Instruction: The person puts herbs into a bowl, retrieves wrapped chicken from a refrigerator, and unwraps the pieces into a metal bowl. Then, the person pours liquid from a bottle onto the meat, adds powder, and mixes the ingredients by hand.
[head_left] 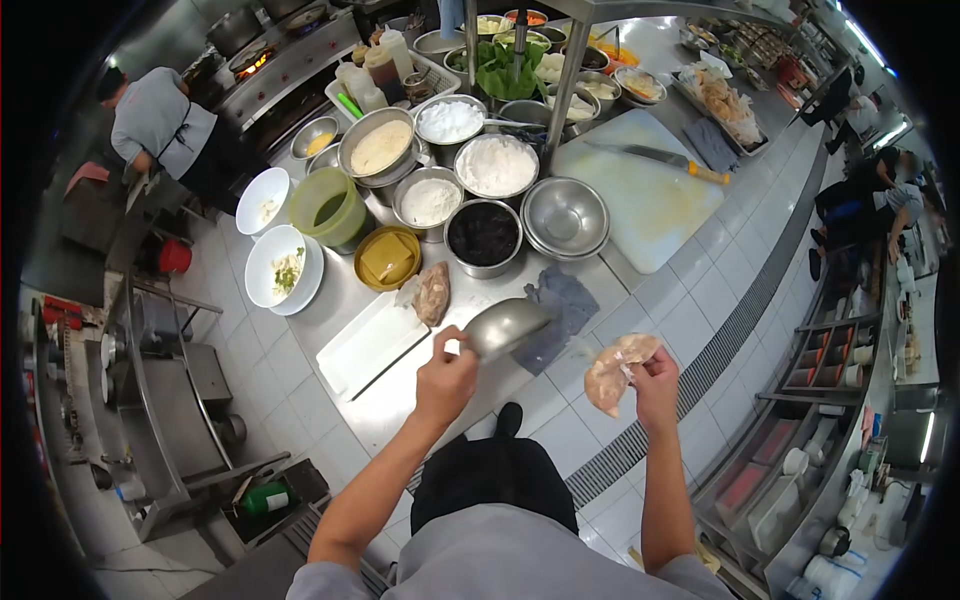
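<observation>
My left hand (446, 383) is closed on the rim of a metal bowl (505, 328), which is tilted on its side above the counter's front edge. Out to the right, my right hand (657, 388) pinches a piece of pale pink raw meat (612, 376) that seems to be in clear plastic. A darker packet of meat (431, 294) lies by the end of a white tray (372, 343). Partly behind the tilted bowl is a crumpled grey-blue cloth (562, 312).
Bowls of white powder (497, 165), a dark ingredient (484, 238) and nested metal bowls (566, 218) crowd the counter. A knife (660, 158) lies on the cutting board (640, 215). White bowls (284, 268) sit near the left edge. Another person (165, 125) stands by the stove.
</observation>
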